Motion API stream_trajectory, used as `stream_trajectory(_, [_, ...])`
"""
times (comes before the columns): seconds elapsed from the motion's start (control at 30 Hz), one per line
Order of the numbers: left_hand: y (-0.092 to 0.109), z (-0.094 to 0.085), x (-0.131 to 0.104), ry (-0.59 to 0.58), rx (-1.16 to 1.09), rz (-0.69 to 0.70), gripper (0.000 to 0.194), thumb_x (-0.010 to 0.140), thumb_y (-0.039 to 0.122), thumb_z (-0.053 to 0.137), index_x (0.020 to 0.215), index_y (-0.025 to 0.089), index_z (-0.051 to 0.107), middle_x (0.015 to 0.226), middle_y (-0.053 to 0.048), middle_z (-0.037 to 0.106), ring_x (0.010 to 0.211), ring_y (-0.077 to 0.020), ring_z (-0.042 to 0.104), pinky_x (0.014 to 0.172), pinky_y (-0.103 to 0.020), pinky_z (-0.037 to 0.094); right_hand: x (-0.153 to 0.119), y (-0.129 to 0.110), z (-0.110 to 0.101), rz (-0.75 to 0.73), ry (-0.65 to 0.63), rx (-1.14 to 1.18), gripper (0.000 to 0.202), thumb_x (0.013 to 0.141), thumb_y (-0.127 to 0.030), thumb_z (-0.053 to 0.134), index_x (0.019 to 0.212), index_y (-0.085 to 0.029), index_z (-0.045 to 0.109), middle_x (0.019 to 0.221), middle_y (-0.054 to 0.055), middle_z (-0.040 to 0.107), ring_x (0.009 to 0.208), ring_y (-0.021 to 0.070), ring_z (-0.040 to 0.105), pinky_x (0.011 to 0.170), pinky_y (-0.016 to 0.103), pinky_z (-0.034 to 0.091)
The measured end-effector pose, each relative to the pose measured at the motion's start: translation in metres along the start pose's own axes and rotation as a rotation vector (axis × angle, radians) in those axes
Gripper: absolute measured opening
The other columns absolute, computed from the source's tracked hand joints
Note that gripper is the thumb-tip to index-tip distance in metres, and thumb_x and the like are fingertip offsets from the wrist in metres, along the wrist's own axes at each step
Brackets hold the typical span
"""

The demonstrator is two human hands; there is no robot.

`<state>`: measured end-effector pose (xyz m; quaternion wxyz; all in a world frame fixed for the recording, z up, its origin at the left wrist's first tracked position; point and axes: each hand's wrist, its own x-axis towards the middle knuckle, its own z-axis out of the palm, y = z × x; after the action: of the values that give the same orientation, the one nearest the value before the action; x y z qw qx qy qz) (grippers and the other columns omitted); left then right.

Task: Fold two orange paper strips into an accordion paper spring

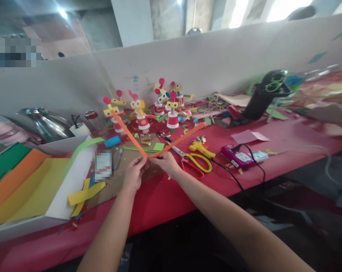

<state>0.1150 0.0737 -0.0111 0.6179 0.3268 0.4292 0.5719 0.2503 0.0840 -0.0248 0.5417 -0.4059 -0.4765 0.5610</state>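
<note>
Two orange paper strips (131, 136) meet in a V, their near ends pinched between my hands above the brown cardboard mat. My left hand (136, 172) is closed on the join from the left. From the right, my right hand (166, 163) pinches the same corner, thumb and fingers together. Whether the strips are glued there or one folded strip, I cannot tell. Beyond my hands lie small folded paper springs (145, 140) and a light green paper piece (159, 146). Scissors (197, 160) with yellow and red handles rest just right of my right hand.
Several paper-cup figures (172, 118) stand at the back. A yellow glue gun (202, 149) and a purple power strip (236, 156) with cords lie right. A white box (71, 189) of coloured sheets stands left, near a steel jug (47, 126). Another person's hand (333, 115) is at far right.
</note>
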Motion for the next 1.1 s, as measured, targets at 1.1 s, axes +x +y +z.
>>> stream_trajectory(1.1, [-0.011, -0.004, -0.009, 0.161, 0.199, 0.211, 0.021, 0.047, 0.028, 0.082, 0.059, 0.016, 0.070, 0.055, -0.001, 0.064, 0.056, -0.0132, 0.055, 0.060, -0.025, 0.039, -0.003, 0.003, 0.005, -0.162, -0.049, 0.007, 0.022, 0.059, -0.033, 0.076, 0.072, -0.019, 0.065, 0.071, 0.003, 0.068, 0.071, 0.0190, 0.064, 0.069, 0.030, 0.049])
